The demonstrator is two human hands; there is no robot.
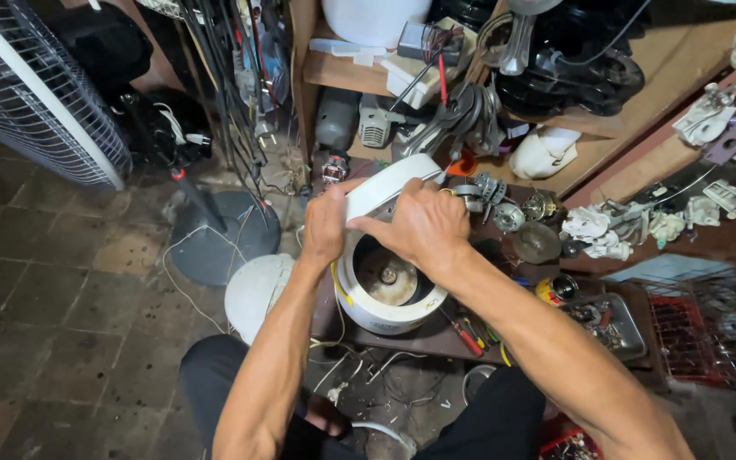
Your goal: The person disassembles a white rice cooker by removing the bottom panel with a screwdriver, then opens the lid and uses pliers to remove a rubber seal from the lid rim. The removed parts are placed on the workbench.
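Note:
A white round cooker body (385, 317) stands on a low dark workbench (423, 339), its inner pot gone and the metal heating plate (389, 277) showing. Its white hinged lid (385, 183) is raised at the back. My left hand (325, 226) grips the lid's left end. My right hand (423, 226) is closed over the lid's lower right side above the body's rim. Both forearms reach in from the bottom of the view.
A standing fan's grille (36, 94) and round base (223, 238) stand at the left on the tiled floor. A white round cover (253, 294) lies beside the cooker. Screwdrivers (468, 334), a metal tray (611, 328), motor parts and cluttered wooden shelves (641, 94) fill the right.

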